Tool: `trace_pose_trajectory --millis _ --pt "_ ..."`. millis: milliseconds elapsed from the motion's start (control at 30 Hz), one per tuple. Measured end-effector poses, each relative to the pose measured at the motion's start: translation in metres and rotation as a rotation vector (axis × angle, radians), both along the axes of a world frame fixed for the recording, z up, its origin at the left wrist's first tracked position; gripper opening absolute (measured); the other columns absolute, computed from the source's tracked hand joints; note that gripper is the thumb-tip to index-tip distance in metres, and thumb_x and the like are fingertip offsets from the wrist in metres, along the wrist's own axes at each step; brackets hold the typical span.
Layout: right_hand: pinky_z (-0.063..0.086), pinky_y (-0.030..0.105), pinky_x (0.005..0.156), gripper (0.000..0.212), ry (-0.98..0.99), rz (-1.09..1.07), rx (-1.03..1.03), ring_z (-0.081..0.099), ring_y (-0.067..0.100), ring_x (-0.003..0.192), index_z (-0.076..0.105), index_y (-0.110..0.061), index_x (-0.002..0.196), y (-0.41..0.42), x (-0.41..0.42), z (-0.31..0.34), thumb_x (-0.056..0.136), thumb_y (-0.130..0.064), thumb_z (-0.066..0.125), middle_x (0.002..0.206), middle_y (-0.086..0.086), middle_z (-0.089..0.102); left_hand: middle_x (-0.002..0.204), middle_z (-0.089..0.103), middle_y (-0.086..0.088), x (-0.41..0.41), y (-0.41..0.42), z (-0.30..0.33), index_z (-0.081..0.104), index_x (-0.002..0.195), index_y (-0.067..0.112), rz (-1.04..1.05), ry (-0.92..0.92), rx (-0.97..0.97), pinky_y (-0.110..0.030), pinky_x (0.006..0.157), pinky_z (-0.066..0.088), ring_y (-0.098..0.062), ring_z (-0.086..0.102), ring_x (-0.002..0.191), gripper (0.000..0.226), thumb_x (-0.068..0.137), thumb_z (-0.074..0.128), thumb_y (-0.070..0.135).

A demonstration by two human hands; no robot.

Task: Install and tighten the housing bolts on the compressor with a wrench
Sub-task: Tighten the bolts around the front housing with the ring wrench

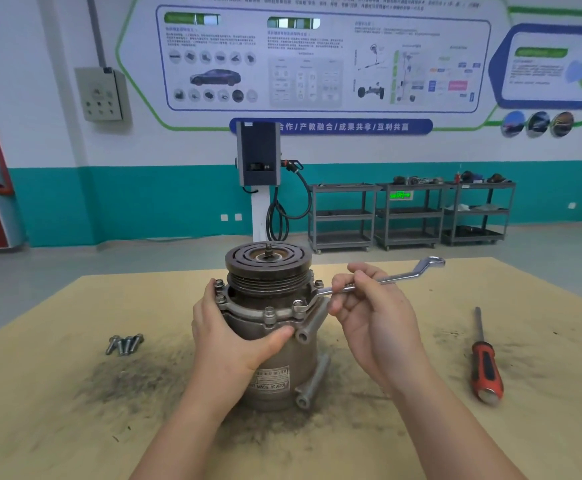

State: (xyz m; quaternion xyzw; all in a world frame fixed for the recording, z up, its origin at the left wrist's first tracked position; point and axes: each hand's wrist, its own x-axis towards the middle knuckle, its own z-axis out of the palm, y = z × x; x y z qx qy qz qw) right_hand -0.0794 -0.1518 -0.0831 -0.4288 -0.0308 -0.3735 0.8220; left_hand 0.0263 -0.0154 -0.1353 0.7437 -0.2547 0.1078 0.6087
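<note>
On table (74, 306), one compressor (275, 348), one wrench (379, 279), four spare bolts (125, 344)

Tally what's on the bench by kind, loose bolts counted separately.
Compressor: 1
Wrench: 1
Screwdriver: 1
Loose bolts: 4
Total: 7

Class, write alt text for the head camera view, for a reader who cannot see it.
A right hand holds a ring wrench with one end on a flange bolt of an upright compressor, which the left hand steadies on a dusty table. Loose bolts lie to the left, a red screwdriver to the right.
</note>
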Motion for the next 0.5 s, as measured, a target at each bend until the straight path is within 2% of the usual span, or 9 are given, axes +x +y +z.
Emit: trace_pose_trajectory --millis 133,233,333,433,500 --pt "0.050 0.024 0.057 0.011 -0.109 -0.297 -0.200 0.056 0.017 0.053 0.048 -0.007 0.094 0.016 0.002 -0.013 0.099 -0.016 0.045 0.069 0.007 0.065 0.130 0.029 0.016 0.003 -0.002 -0.001 0.018 0.152 0.024 0.027 -0.016 0.000 -0.040 0.116 0.031 -0.012 0.032 0.138 0.134 0.038 0.074 0.066" --pt "0.052 0.022 0.063 0.009 -0.196 -0.540 -0.467 0.061 0.014 0.063 0.057 -0.020 0.093 0.030 0.002 -0.028 0.098 -0.024 0.050 0.080 0.002 0.066 0.132 0.032 0.010 0.004 -0.004 -0.002 0.020 0.152 0.021 0.055 -0.034 0.007 -0.042 0.115 0.033 -0.014 0.033 0.137 0.133 0.039 0.074 0.064" --pt "0.051 0.020 0.073 0.017 -0.245 -0.634 -0.753 0.064 0.007 0.081 0.063 -0.026 0.101 0.042 0.003 -0.038 0.101 -0.033 0.048 0.093 -0.015 0.065 0.129 0.034 0.011 0.005 -0.003 -0.002 0.023 0.151 0.023 0.072 -0.040 0.017 -0.043 0.114 0.034 -0.014 0.035 0.136 0.132 0.037 0.073 0.068" --pt "0.048 0.021 0.083 0.020 -0.262 -0.773 -1.014 0.060 0.007 0.092 0.061 -0.019 0.102 0.050 0.006 -0.042 0.103 -0.031 0.046 0.098 -0.012 0.062 0.125 0.033 0.014 0.005 -0.004 -0.003 0.028 0.147 0.023 0.076 -0.031 -0.008 -0.044 0.112 0.037 -0.017 0.039 0.133 0.129 0.033 0.072 0.064" --pt "0.046 0.021 0.084 0.018 -0.240 -0.780 -1.078 0.059 0.006 0.095 0.060 -0.020 0.103 0.051 0.005 -0.039 0.103 -0.030 0.045 0.100 -0.012 0.061 0.123 0.031 0.016 0.007 -0.005 -0.002 0.027 0.146 0.024 0.078 -0.010 -0.006 -0.046 0.110 0.039 -0.018 0.041 0.132 0.128 0.032 0.071 0.061"
